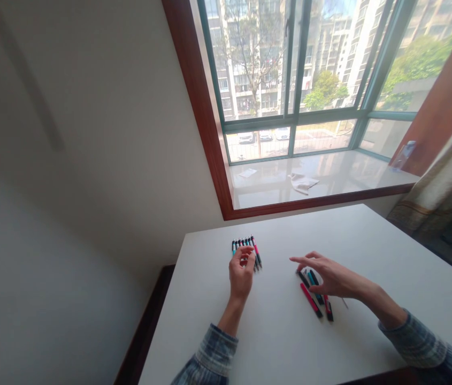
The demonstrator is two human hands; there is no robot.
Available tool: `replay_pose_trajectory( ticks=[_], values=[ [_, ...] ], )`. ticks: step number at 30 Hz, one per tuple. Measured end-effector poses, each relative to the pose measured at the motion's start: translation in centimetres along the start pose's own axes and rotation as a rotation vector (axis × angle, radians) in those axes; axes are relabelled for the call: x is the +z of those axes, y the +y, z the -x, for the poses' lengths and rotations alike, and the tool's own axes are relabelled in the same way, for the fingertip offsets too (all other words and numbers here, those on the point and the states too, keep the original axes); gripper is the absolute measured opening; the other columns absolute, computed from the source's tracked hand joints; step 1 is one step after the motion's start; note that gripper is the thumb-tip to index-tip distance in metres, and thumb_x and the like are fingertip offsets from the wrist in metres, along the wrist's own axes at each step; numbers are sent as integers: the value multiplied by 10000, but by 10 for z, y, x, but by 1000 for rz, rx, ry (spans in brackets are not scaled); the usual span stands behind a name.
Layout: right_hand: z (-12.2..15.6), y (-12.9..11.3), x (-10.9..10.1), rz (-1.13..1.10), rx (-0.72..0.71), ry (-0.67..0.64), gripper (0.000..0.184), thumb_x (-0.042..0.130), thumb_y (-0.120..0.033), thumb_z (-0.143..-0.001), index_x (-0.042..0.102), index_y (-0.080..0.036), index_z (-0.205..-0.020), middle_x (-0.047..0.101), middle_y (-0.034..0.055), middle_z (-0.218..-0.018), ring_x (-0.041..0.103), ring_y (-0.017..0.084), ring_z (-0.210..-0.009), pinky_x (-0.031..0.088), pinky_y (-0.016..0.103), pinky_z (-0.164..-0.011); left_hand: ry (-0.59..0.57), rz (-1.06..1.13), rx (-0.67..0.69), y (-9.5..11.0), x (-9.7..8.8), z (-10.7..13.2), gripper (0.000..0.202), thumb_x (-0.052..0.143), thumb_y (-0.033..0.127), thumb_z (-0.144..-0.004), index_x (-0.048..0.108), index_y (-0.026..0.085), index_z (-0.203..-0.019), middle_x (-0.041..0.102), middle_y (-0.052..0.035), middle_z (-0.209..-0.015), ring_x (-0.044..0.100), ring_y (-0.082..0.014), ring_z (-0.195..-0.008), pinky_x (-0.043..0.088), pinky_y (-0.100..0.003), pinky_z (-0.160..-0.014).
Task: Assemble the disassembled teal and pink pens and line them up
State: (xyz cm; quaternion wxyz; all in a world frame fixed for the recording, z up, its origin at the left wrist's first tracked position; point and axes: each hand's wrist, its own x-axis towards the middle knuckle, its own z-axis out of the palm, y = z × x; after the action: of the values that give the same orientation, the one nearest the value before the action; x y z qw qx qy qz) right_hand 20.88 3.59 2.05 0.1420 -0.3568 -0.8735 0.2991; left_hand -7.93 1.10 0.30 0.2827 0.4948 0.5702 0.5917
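Note:
A row of pens (257,250) lies side by side on the white table (274,331), the rightmost one pink and black and slightly slanted. My left hand (242,274) is over this row, fingers curled and thumb apart from them, with the fingertips close to the pink pen; it covers the lower part of several pens. To the right, loose pens lie scattered: a pink one (311,301), a teal and black one (313,280) and others partly hidden. Above them my right hand (332,275) hovers, index finger stretched out and thumb apart, with nothing visible in its grasp.
Beyond the table's far edge is a window sill (266,187) with crumpled white paper (304,183) and a clear bottle (403,156). A wall (89,187) runs along the left. A curtain (430,187) hangs at the right.

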Motion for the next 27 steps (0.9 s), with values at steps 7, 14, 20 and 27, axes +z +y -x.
replay_pose_trajectory(
  ticks=[7, 14, 20, 27],
  values=[
    [-1, 0, -5, 44, -5, 38, 731, 726, -226, -821, 471, -329, -1498, 682, 80, -1232, 625, 278, -1101, 558, 440, -927, -15, -1, 8, 1, 1, 0, 167, 637, 338, -896, 707, 191, -936, 704, -41, -916, 638, -170, -802, 516, -267, -716],
    [-16, -32, 6, 120, -188, 388, 772, 730, -192, -858, 386, -309, -1539, 672, 79, -1223, 569, 294, -1166, 551, 480, -975, -310, -26, 85, 16, 5, 9, 216, 663, 392, -916, 710, 186, -961, 728, -53, -932, 670, -186, -848, 531, -300, -776],
    [-33, -59, 27, 169, -310, 415, 741, 715, -193, -877, 398, -316, -1535, 669, 88, -1219, 591, 305, -1122, 552, 499, -952, -522, 4, 87, 21, 10, 17, 225, 719, 397, -885, 703, 183, -952, 722, -41, -881, 658, -173, -798, 506, -278, -708],
    [-42, -26, 19, 6, -228, 365, 481, 799, -246, -837, 629, -268, -1286, 709, 65, -1119, 629, 258, -1061, 555, 411, -900, -427, -60, 34, 13, 10, 12, 172, 700, 352, -887, 702, 194, -955, 735, -40, -918, 643, -167, -795, 495, -277, -708]
  ],
)
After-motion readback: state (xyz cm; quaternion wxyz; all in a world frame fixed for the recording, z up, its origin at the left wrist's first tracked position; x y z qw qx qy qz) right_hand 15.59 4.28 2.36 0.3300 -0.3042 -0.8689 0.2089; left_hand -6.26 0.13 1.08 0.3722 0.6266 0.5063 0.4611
